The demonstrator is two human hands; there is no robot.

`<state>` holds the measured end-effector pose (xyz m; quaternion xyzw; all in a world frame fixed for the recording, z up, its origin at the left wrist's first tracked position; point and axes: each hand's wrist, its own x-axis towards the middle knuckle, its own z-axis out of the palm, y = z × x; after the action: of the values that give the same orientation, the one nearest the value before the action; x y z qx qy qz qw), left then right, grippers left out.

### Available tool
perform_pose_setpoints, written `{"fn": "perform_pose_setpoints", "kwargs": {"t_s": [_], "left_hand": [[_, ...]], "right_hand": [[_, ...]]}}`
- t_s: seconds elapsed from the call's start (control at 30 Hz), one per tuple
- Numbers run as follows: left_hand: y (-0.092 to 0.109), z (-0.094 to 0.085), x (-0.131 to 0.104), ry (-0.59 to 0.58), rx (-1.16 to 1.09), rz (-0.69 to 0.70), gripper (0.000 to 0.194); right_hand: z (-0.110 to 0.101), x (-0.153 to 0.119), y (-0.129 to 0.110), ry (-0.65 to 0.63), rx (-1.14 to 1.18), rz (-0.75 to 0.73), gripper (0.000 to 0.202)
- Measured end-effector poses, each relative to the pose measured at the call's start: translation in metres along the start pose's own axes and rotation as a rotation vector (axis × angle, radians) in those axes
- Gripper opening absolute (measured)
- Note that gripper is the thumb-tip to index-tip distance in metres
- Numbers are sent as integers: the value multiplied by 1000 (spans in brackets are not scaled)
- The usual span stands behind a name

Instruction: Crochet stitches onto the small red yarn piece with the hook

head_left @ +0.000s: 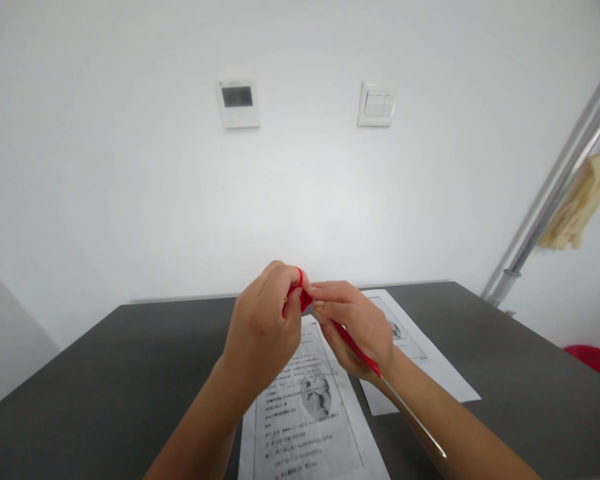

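While a dark table (105,400) spreads beneath, two printed sheets (325,427) lie on it, one below the hands and one farther right. Above them the left hand (267,313) and right hand (357,320) meet at the fingertips, both curled. A slim metal needle (415,413) has its long axis slanting from the meeting fingertips down and rightward, along the right palm and over that wrist, its bare end pointing back toward the wearer; the right hand is clearly the nearer to it. Red yarn work (353,343) covers its upper stretch and reaches the left thumb and forefinger, which pinch it; how firmly the right fingers hold, I cannot tell. Smallest, a red loop (301,277) rings the left forefinger
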<state>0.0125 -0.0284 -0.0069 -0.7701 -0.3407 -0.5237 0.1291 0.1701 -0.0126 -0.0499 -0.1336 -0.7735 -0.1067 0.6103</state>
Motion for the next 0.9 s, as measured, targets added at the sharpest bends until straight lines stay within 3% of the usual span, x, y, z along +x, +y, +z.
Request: {"fn": "perform_pose_setpoints", "kwargs": {"t_s": [0.13,0.2,0.43,0.53,0.63,0.7,0.9], "left_hand": [[2,-1,1,11,-34,-40,23],[3,-1,1,9,-54,-66,24],[4,3,-1,3,-66,-77,23],[5,6,-3,-10,-107,-135,20],[3,8,-4,-11,-239,-281,14],[-1,10,-3,-23,-358,-374,20],[-15,8,1,-66,-410,-468,43]], "right_hand": [[0,0,-3,107,207,302,18],[0,0,-3,140,265,360,17],[5,-2,4,47,-49,-26,23],[7,0,6,99,-62,20,21],[6,2,6,135,-95,78,19],[4,3,8,143,-107,64,18],[-8,6,9,-72,3,2,24]]}}
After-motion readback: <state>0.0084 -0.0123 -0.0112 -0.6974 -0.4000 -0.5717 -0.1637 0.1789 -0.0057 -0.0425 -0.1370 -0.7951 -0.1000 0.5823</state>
